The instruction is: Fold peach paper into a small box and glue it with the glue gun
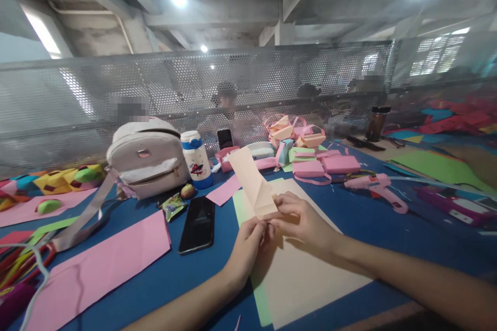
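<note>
A strip of cream paper [252, 181], folded near its lower end, is held up at the middle of the view. My left hand [249, 240] pinches the bottom edge of the strip. Close beside it, my right hand [297, 217] grips the folded lower right part, its fingertips almost touching those of the left. Under both hands lies a large cream sheet [310, 274], on top of a green sheet [261, 295] that shows along the left side.
Pink paper [104, 264], a black phone [197, 225], a white backpack [149, 160] and a bottle [196, 160] are on the left. Folded pink pieces [308, 169], a pink glue gun [378, 189] and a purple box [454, 206] lie right. A perforated metal screen [256, 72] stands behind.
</note>
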### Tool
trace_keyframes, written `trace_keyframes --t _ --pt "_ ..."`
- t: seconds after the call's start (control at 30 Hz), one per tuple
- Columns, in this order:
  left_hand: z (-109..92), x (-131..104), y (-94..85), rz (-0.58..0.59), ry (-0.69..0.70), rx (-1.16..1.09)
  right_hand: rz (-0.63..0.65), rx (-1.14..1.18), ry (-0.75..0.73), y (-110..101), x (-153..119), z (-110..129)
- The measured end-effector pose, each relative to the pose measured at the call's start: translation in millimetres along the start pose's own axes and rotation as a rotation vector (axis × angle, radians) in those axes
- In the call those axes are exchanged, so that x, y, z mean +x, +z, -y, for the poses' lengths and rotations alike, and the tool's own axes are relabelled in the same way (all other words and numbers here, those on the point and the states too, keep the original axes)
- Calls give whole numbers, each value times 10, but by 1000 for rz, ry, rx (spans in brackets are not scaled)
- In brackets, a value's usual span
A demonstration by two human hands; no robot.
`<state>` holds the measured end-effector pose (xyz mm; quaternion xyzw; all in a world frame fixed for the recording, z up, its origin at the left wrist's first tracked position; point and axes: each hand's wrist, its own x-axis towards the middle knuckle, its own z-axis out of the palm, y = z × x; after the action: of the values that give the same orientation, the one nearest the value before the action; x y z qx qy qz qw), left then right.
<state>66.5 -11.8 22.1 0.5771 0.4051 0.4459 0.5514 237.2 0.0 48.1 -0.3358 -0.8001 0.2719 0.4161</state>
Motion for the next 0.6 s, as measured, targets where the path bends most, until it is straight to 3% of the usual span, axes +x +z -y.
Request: trace_keyframes --t 0.13,0.33,0.47,0.6 --pt "11 3 -25 -45 -12 -30 -7 -138 -142 -34 19 -63" --pt "-27 18 -32 -13 32 56 -47 -354 -284 -83 41 -112" --pt "-51 49 -52 -54 79 157 -59 -362 -305 -110 40 -105" --pt "-26 78 -107 -75 143 318 -52 -323 -219 -113 43 -109"
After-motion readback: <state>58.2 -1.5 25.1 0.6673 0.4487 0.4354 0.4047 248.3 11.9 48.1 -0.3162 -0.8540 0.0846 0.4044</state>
